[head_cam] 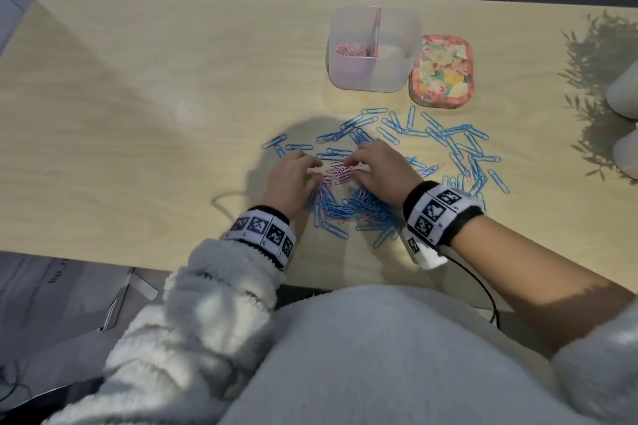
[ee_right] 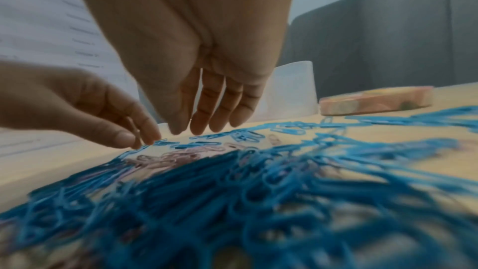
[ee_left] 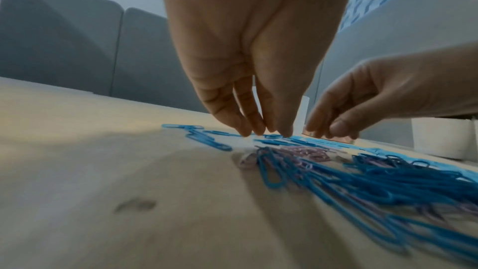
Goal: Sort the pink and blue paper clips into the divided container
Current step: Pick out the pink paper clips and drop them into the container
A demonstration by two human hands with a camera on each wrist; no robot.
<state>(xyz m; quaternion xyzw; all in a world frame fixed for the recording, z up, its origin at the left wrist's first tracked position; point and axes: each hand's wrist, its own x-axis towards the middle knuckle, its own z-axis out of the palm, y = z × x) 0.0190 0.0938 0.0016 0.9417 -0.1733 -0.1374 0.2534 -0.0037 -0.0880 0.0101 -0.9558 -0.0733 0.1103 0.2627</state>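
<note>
A mixed pile of blue paper clips [head_cam: 366, 207] and pink paper clips [head_cam: 340, 173] lies on the wooden table, with more blue ones scattered behind and to the right. My left hand [head_cam: 316, 166] reaches into the pink cluster. In the right wrist view my left hand [ee_right: 139, 140] pinches a thin pink clip between thumb and forefinger. My right hand [head_cam: 352, 166] faces it, fingers straight and pointing down [ee_right: 191, 130], tips on the clips. The translucent divided container [head_cam: 411, 45] stands behind, with pink clips [head_cam: 350, 48] in its left compartment.
A floral lid [head_cam: 442, 71] lies right of the container. Two white pots [head_cam: 625, 90] stand at the table's right edge, casting leafy shadows. A thin cable [head_cam: 224, 203] trails left of my left wrist. The table's left half shows bare wood.
</note>
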